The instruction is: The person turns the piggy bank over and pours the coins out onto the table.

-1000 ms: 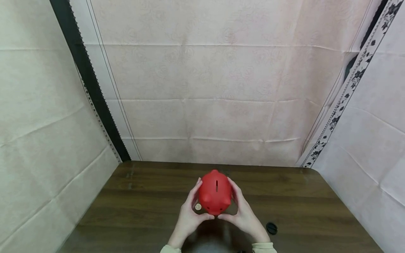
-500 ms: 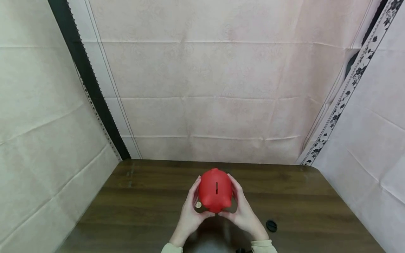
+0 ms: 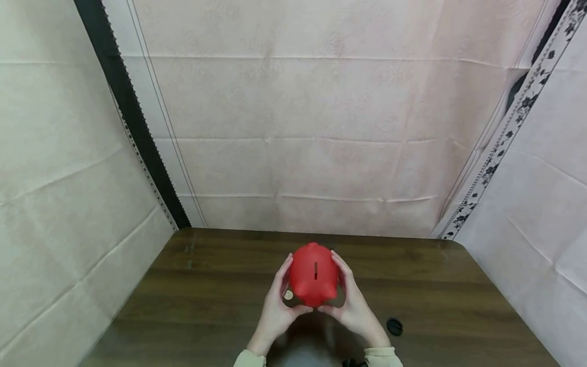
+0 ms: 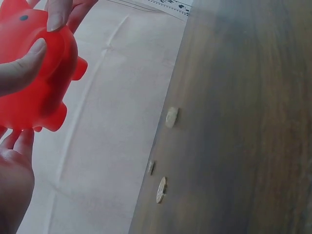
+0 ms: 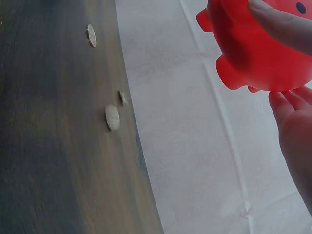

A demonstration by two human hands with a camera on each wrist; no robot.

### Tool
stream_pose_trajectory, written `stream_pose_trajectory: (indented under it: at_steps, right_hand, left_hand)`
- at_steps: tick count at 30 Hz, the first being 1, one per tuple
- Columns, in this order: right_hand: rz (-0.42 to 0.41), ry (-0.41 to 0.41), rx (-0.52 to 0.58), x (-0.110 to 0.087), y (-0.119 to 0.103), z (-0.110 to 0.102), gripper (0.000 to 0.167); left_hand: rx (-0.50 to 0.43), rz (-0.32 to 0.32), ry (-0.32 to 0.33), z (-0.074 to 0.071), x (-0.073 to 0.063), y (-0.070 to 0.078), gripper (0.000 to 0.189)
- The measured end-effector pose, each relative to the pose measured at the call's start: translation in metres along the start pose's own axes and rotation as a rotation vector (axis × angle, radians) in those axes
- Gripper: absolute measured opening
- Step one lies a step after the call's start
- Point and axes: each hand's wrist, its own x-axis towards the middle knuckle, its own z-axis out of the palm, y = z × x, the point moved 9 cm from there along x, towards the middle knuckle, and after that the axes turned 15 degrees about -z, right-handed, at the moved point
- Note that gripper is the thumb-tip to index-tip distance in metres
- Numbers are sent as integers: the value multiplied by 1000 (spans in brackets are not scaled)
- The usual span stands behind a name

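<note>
A red piggy bank (image 3: 314, 280) is held up off the wooden table between both hands, its dark coin slot facing the head camera. My left hand (image 3: 277, 312) grips its left side, fingers along the flank and thumb at the near end. On the opposite side my right hand (image 3: 352, 310) mirrors that grip, the two thumbs almost meeting. The stubby feet show in both wrist views. Beneath it, three coins appear over the table in the left wrist view: a slightly blurred coin (image 4: 171, 117), a small coin (image 4: 151, 167) and a larger coin (image 4: 161, 190).
A black round cap (image 3: 394, 326) lies on the table (image 3: 220, 300) to the right of my right wrist. Some dark object (image 3: 350, 363) is partly cut off at the bottom edge. Pale cloth (image 3: 293, 168) hangs behind the table and along both sides.
Both hands keep their grip. The piggy bank has tipped slightly, so the nostrils on its near end have gone out of sight. The head view has shifted a little.
</note>
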Motion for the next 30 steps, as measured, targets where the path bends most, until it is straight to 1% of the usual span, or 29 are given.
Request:
stream_pose_trajectory:
  at_steps: [4,6,8,10,11,13,16,19,21,24,27,30]
  right_hand:
    - [17,20,10,-1,1,-2,107]
    - [32,41,10,-2,1,-3,106]
    - [58,74,4,-3,2,-5,104]
    - [102,101,-26,-4,4,-8,100]
    - [128,114,-50,-4,5,-9,99]
    - [180,133,-92,-5,7,-12,96]
    - [254,138,-144,-8,11,-14,92]
    - [315,138,-172,-11,16,-15,86]
    - [360,142,-188,-13,20,-15,80]
    - [410,158,-216,-17,25,-16,73]
    - [441,180,-246,-18,26,-19,66]
    - [463,201,-284,-18,26,-23,58]
  left_hand:
    - [-30,22,-6,-2,-1,3,101]
    - [-70,16,-2,-3,-1,3,100]
    - [-109,0,14,-5,-1,2,96]
    - [-132,-20,38,-7,-1,0,91]
    - [-142,-42,52,-8,-1,-2,88]
    - [-127,-63,79,-8,-1,-4,84]
    - [-79,-85,117,-9,0,-6,79]
    - [-25,-95,135,-9,1,-8,76]
    - [-9,-113,129,-9,2,-10,75]
    - [-10,-156,95,-5,3,-14,75]
    - [-40,-193,53,-2,3,-18,75]
    - [-65,-205,23,2,4,-19,73]
